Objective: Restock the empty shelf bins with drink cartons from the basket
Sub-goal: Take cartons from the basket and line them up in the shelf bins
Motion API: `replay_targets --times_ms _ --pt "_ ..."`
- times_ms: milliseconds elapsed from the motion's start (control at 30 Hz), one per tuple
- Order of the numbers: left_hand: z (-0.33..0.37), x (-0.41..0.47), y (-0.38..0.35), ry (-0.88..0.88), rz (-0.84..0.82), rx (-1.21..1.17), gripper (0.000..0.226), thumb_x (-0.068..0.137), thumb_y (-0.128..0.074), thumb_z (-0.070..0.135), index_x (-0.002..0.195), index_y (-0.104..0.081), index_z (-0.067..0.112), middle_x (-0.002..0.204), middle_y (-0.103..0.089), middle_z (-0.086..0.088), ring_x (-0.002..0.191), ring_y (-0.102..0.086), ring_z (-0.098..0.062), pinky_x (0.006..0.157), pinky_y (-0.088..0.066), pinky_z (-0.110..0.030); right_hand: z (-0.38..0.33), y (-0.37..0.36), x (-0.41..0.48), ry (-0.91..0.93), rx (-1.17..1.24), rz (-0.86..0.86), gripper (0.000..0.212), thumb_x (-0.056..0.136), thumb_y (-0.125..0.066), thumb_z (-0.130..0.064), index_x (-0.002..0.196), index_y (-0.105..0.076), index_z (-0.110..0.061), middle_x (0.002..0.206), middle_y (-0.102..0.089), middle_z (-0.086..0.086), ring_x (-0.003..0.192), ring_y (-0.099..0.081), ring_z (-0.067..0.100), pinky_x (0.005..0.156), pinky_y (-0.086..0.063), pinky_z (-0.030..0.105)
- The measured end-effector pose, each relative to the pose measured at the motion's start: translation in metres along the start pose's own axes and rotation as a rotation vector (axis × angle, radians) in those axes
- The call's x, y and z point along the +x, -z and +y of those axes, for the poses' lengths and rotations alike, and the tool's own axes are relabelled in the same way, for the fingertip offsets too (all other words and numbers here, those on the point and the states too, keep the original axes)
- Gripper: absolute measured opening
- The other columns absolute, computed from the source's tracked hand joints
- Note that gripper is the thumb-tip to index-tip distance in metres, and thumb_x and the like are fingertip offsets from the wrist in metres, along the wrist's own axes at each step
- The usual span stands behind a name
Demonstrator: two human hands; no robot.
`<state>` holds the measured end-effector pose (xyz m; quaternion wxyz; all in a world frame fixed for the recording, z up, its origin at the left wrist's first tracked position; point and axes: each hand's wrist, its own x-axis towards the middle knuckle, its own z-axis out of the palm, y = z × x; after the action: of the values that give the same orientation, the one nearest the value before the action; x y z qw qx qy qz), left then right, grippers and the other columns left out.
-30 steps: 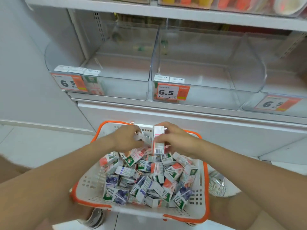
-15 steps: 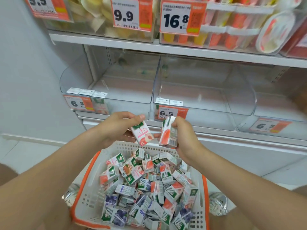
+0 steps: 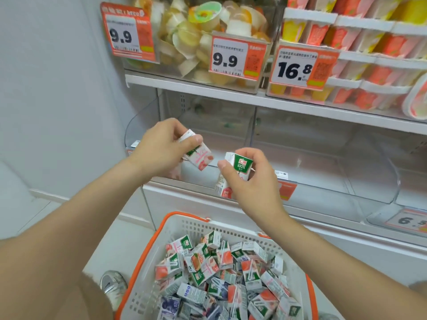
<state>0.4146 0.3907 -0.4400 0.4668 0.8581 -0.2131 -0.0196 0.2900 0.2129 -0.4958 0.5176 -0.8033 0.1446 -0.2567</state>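
— How were the grips found?

— The left grip (image 3: pixel 159 146) was seen clenched round a pink carton (image 3: pixel 200 158), which was held tilted at the front left corner of the left bin (image 3: pixel 215 125). Whether it was over the lip or just before it could not be told. The right grip (image 3: pixel 251 183) was closed on a green-topped carton (image 3: pixel 241 166). A white carton end (image 3: pixel 223 189) was seen under its thumb, and it could not be told whether that was a second carton.

— Were the two held cartons touching?

— No, a narrow gap was seen between them. Both were held beyond the far rim of the basket (image 3: pixel 150 245), at the front edge of the lower shelf.

— What room was seen for moving?

— The left bin and the middle bin (image 3: pixel 312 158) were clear-walled, with an open span between their front lips and the upper shelf edge (image 3: pixel 254 99). The loose cartons (image 3: pixel 219 273) were heaped in the basket, and bare wall was seen along its left side and far end.
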Motion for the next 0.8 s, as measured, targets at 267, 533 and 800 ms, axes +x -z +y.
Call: replay_targets --times_ms 267,533,800 --pt "-0.008 0.04 0.006 0.147 0.155 0.059 0.043 0.078 -0.067 0.034 0.06 -0.046 0.0 0.052 -0.043 -0.02 0.058 -0.075 -0.022 0.055 -0.053 -0.029 -0.022 -0.033 0.041 0.401 -0.165 0.011 0.053 0.09 -0.081 -0.037 0.136 -0.063 -0.018 0.119 -0.055 0.003 0.099 -0.052 -0.01 0.081 -0.04 0.0" --pt "-0.01 0.077 0.008 -0.197 -0.232 0.427 0.037 0.087 -0.079 0.031 0.118 -0.061 0.023 0.107 -0.068 0.006 0.105 -0.06 -0.017 0.086 -0.05 -0.034 -0.025 -0.046 0.09 0.349 -0.814 -0.131 0.052 0.091 -0.074 -0.051 0.129 -0.057 -0.021 0.112 -0.063 0.007 0.095 -0.063 0.038 0.078 -0.054 0.046" --pt "-0.021 0.081 -0.013 -0.061 -0.595 0.707 0.06 0.095 -0.064 0.019 0.151 -0.041 0.023 0.142 -0.057 0.002 0.122 -0.057 -0.023 0.099 -0.05 -0.041 -0.005 -0.056 0.104 0.173 -0.812 -0.473 0.033 0.1 -0.065 -0.023 0.129 -0.057 -0.012 0.122 -0.063 0.019 0.116 -0.057 0.046 0.087 -0.052 0.048"
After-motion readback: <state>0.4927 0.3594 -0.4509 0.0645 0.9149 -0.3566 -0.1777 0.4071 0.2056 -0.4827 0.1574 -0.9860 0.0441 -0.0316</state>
